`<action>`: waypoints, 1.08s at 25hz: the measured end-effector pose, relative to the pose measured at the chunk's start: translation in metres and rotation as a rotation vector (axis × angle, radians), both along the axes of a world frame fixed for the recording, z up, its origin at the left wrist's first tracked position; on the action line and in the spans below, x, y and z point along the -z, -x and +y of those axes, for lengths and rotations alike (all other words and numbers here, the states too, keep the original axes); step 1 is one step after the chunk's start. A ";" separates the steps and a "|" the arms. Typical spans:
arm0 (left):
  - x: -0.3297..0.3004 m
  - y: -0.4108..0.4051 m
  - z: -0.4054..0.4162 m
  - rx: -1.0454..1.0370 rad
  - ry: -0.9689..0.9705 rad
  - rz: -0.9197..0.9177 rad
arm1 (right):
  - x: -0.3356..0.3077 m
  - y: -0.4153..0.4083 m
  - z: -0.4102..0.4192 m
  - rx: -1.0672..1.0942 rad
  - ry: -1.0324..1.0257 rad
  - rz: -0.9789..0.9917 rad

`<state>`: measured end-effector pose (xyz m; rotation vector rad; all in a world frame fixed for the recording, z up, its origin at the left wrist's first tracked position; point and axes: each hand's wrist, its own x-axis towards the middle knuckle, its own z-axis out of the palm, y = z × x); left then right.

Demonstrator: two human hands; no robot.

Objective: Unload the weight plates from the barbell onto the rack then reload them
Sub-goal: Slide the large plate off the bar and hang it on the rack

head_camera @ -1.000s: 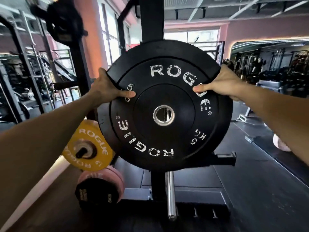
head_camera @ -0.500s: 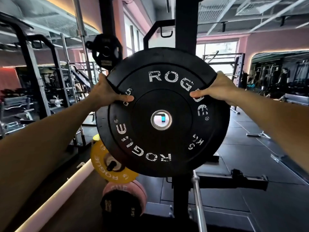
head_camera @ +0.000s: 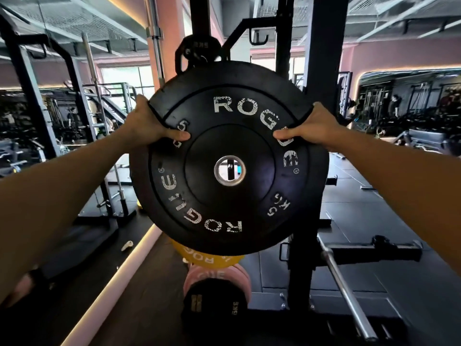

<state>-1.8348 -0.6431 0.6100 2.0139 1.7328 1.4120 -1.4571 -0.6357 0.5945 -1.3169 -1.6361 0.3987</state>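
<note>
A black 5 kg Rogue bumper plate (head_camera: 229,201) hangs upright in the air in front of me, its steel centre hole empty. My left hand (head_camera: 149,126) grips its upper left rim, thumb on the face. On the upper right rim my right hand (head_camera: 311,126) holds it the same way. Behind the plate stands the black rack upright (head_camera: 321,58). Below it a yellow plate (head_camera: 207,258), a pink plate (head_camera: 217,275) and a small black plate (head_camera: 214,305) sit on the rack's pegs. A steel barbell sleeve (head_camera: 346,293) slants out at the lower right.
Another small black plate (head_camera: 197,53) hangs on a higher peg above the held plate. A black rack arm (head_camera: 374,250) juts right near the barbell. Gym frames fill the left background, a lit floor strip (head_camera: 112,278) runs lower left, dark mats lie to the right.
The view has risen and swung left; the plate has come up and a little left with both hands, and now covers most of the yellow plate. Both grips are unchanged.
</note>
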 end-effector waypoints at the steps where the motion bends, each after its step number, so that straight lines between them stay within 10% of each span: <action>1: 0.000 0.012 0.004 -0.002 -0.006 0.001 | 0.000 0.013 0.005 0.001 -0.001 -0.001; 27: -0.006 0.150 0.245 0.142 0.003 -0.056 | -0.022 0.144 0.224 0.045 -0.042 -0.111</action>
